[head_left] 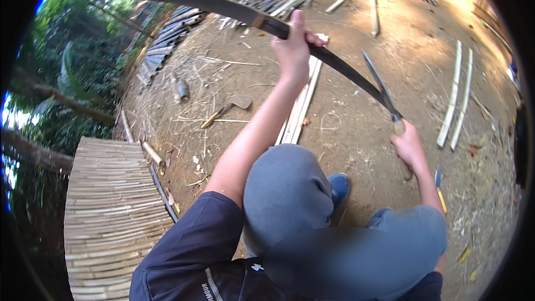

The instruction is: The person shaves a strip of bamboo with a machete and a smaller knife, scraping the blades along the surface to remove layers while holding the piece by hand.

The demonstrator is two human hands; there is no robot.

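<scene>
Clenching long dark strip [351, 70] in left hand [293, 56], upper centre; clasping knife [398, 125] in right hand [411, 147]. Best angling it clear of left.

Dirt ground [345, 117]; dark pole pile [178, 22] far left; bottle [183, 91]; short-handled blade [241, 101]; two pale strips [452, 100] right.

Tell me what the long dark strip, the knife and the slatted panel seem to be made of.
Long dark strip: possibly bamboo, smooth and dark; one brown band resembles a cane joint, though that's uncertain.
Knife blade: probably metal, grey, thin and tapering. Its handle: likely wood, tan and dull.
Slatted panel: looks like bamboo, tan, in narrow rows with joint-like marks.
</scene>
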